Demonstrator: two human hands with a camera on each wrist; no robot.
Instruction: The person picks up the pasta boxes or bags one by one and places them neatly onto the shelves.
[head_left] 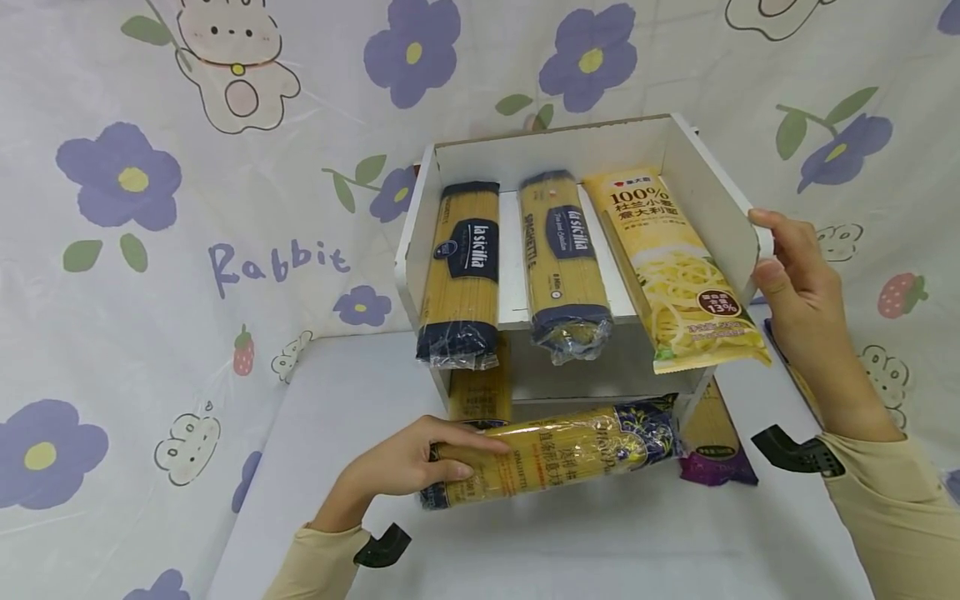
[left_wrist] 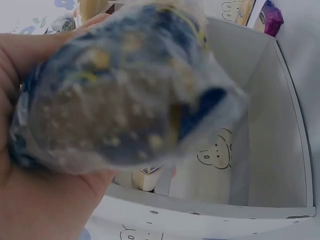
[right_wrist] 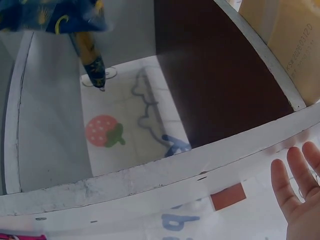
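1. The left hand (head_left: 408, 467) is curling its fingers around the left end of a spaghetti packet (head_left: 555, 458), which is lying crosswise on the white table (head_left: 600, 542) just in front of the white shelf unit (head_left: 705, 187), at about 6 o'clock from it.
2. In the left wrist view the packet's blurred end (left_wrist: 125, 90) is filling the palm.
3. On the tilted top shelf, three packets are lying side by side: a dark-labelled one (head_left: 461, 271) at 9 o'clock, a second dark-labelled one (head_left: 562, 262) in the middle, and a yellow packet (head_left: 675, 271) at 3 o'clock.
4. A purple-ended packet (head_left: 716, 450) is sticking out beneath the unit.
5. The right hand (head_left: 798, 287) is gripping the unit's right wall, thumb on the near edge and fingers wrapped behind it.
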